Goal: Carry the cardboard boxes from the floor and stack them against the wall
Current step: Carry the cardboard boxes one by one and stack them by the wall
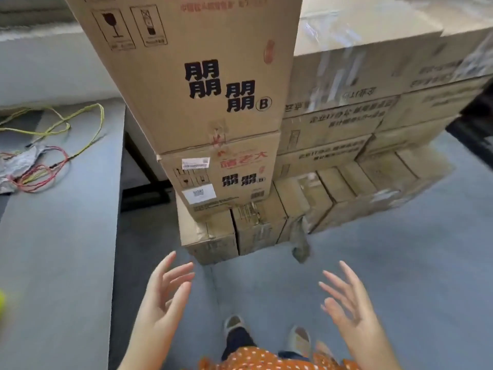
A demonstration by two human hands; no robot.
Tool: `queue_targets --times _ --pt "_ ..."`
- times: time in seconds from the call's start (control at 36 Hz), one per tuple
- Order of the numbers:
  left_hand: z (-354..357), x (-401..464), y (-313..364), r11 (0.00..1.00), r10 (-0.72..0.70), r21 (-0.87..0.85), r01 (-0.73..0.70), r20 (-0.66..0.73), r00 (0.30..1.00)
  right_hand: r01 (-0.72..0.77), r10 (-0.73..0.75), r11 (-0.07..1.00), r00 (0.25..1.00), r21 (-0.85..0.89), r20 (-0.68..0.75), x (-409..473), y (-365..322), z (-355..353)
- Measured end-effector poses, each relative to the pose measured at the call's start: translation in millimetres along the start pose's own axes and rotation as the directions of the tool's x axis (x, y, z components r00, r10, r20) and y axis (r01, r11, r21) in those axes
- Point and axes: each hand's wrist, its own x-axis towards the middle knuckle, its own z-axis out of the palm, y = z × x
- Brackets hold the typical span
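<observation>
Both your hands, left [162, 297] and right [346, 303], were apart with fingers spread, holding nothing. Top box [197, 76] sat high on the narrow stack [221, 180] beside the bench [58, 236]. Risk: it overhung the lower box; a nudge could topple it toward you.

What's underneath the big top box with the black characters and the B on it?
Under the top box sits a smaller box bearing the same marks, itself resting on floor-level cartons. Its top face is covered.
</observation>
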Motion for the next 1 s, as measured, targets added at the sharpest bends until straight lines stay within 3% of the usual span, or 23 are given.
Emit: queue_targets --times 0.14,0.22,0.39,0.61,0.75,0.83,1.0 --pt "16 -15 -14 0.990 -0.135 -0.032 0.136 0.048 0.990 -0.040 0.083 0.985 0.962 0.167 -0.262 -40 28 2" --pt "29 -18 -11 0.988 -0.141 -0.048 0.147 0.119 0.983 -0.021 0.094 0.980 0.927 0.200 -0.364 -60 35 -8" --pt "47 -28 4 0.995 -0.096 0.030 0.092 0.307 0.947 0.035 0.087 0.977 0.830 0.208 -0.551 -102 40 -29" --pt "101 -72 14 0.993 -0.059 0.116 -0.008 0.559 0.827 0.169 0.005 0.973 0.660 0.156 -0.751 -187 56 -73" --pt "155 -135 14 0.995 -0.012 0.077 -0.059 0.695 0.718 0.190 -0.040 0.978 0.557 0.081 -0.830 -270 82 -114" --pt "187 -182 17 0.993 0.035 0.046 -0.107 0.761 0.648 0.197 -0.053 0.980 0.459 0.043 -0.887 -320 94 -141" --pt "253 -270 17 0.976 0.109 -0.020 -0.217 0.908 0.404 0.164 -0.052 0.986 0.208 -0.018 -0.977 -428 132 -173"
